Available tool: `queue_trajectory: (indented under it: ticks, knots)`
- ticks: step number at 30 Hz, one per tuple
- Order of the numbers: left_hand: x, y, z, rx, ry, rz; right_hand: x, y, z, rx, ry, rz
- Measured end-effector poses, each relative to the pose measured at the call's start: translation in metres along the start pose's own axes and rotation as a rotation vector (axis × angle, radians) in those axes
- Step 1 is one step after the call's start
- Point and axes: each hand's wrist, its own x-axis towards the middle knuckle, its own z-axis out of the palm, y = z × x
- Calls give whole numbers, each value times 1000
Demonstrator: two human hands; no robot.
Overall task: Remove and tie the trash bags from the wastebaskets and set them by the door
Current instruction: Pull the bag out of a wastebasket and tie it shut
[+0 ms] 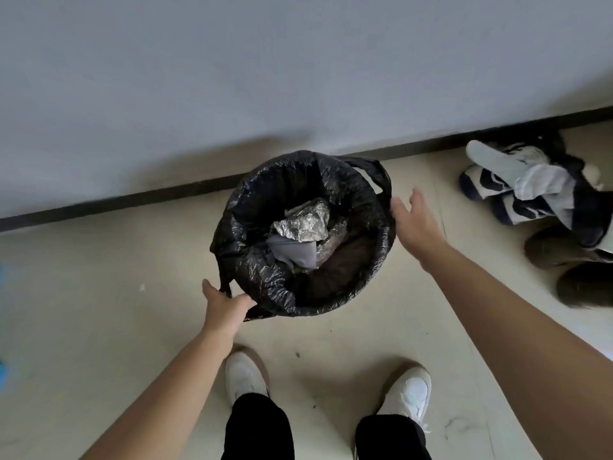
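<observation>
At the near-left edge of the black trash bag (265, 280), my left hand (225, 307) grips its handle loop (223, 277) between thumb and fingers. My right hand (414, 224) is spread, fingers straight, just beside the bag's right edge, holding nothing. The bag stands open on the floor (99, 293) by the wall (298, 78), with crumpled foil (302, 224) inside.

On my feed: forearms (159, 393) bare up to frame edge; black trousers (258, 426), loose at ankle; plain white sneakers (243, 376), rounded toes, smooth uppers.
</observation>
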Motion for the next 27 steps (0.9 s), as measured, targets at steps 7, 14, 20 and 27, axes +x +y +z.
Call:
queue_trajectory:
  ticks: [7,14,20,27]
  knots:
    - [-12,-14,-15,-242,226,58,11,-7,10,159,96,-87]
    - [-92,61,-45,-393,339,703,-97,-59,-4,359,214,-580]
    - [-74,68,-30,-4,195,648,-113,-44,6,-73,118,-458]
    - [-132,80,-33,-146,314,1030,-150,-64,-15,189,285,-581]
